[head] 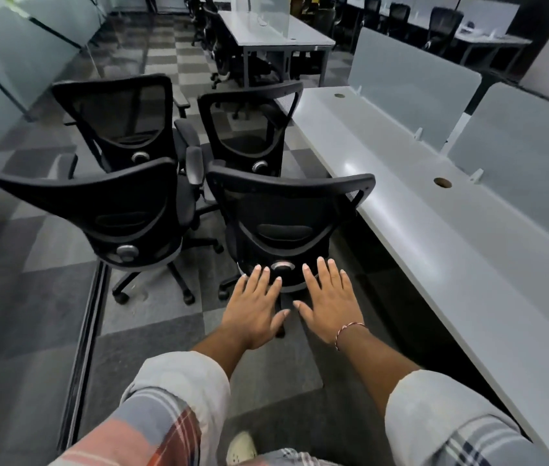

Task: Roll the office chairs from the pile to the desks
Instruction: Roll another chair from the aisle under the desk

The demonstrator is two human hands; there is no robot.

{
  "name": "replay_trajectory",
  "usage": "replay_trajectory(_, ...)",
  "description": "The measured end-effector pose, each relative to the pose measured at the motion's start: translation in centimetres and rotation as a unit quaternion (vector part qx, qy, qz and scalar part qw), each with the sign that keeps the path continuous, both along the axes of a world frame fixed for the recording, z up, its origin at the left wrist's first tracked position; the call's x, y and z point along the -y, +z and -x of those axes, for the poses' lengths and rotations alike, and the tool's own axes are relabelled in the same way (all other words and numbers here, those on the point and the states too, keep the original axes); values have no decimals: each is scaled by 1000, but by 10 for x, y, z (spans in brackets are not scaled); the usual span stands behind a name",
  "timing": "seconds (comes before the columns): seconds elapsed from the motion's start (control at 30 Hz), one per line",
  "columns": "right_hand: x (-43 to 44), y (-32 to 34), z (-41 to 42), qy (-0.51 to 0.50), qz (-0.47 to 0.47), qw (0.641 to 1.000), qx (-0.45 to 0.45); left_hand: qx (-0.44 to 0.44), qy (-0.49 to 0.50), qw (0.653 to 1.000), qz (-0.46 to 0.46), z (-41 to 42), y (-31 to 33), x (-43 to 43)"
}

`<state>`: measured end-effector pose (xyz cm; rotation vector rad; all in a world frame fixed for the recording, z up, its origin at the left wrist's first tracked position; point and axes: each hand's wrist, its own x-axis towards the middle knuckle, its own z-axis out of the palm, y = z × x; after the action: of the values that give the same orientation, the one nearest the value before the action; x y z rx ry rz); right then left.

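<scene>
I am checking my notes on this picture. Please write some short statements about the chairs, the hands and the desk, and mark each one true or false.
1. The nearest chair stands close beside the long desk. True.
2. Both hands grip the top edge of that chair's backrest. False: the left hand and the right hand are spread with straight fingers, low by the chair's back, and grip nothing.
3. A thread bracelet is on the right wrist. True.
4. A laptop lies on the long desk. False: its visible top shows only round cable holes.
5. Frosted divider panels stand along the desk's far side. True.
</scene>
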<state>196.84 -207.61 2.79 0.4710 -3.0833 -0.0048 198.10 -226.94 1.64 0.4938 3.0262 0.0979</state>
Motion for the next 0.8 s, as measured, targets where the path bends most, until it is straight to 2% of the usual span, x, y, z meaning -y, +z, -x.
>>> replay_trajectory(0.17,-3,21,72,-13,9,1000,-18,-44,1,997,-70,76,12,-7)
replay_trajectory(0.33,-8,32,150,39,-2,995,-92,-138,-11,989,-51,156,23,-13)
replay_trajectory(0.5,-15,47,224,105,5,985,-136,-191,-18,981,-28,231,33,-21)
replay_trajectory(0.67,-30,53,294,141,-1,983,-120,-114,25,993,-15,296,47,-32)
replay_trajectory(0.8,-35,57,328,198,6,976,-90,-8,27,999,27,325,70,-31)
